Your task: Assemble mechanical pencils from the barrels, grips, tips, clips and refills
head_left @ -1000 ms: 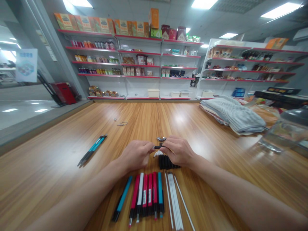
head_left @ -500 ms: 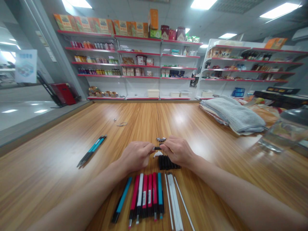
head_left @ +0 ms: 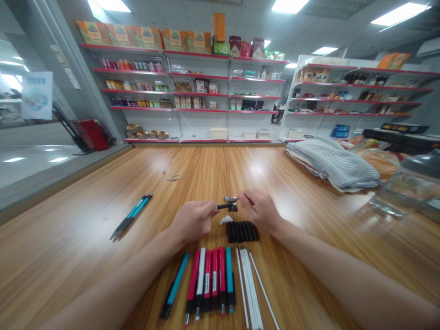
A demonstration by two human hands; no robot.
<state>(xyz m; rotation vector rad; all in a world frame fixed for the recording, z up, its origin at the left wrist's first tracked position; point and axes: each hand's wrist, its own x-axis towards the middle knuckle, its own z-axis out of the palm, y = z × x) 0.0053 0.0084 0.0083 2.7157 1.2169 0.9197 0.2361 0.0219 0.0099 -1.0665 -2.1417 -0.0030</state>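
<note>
While the left hand (head_left: 194, 222) sits just left of the frame's centre, its grip is pinched between thumb and forefinger on one end of a short black pen barrel piece (head_left: 225, 206), which is held level just above the desk (head_left: 85, 256). The right hand (head_left: 260, 211) lies just right of centre, with its fingertips (head_left: 242, 199) drawn close together at the other end of that piece, next to a small cluster of silvery metal bits (head_left: 230, 199). Whether this grip actually clamps anything cannot be told, as the spot is small and blurred. Directly below the hands lies a tight row of black pen sections (head_left: 242, 231), with a few small white tips (head_left: 225, 220) just to its left. Lower still, at bottom centre, red, white and teal pens (head_left: 208, 282) lie side by side, and a bundle of thin white refills (head_left: 250, 286) lies just to their right. Two teal pens (head_left: 132, 215) lie together well apart at centre left. A small wire ring (head_left: 175, 177) lies farther up the desk. A folded striped cloth (head_left: 335, 165) rests at the right, near a blurred clear jar (head_left: 409, 183) at the right edge. Store shelves (head_left: 199, 96) with red edging fill the upper part of the frame.
</note>
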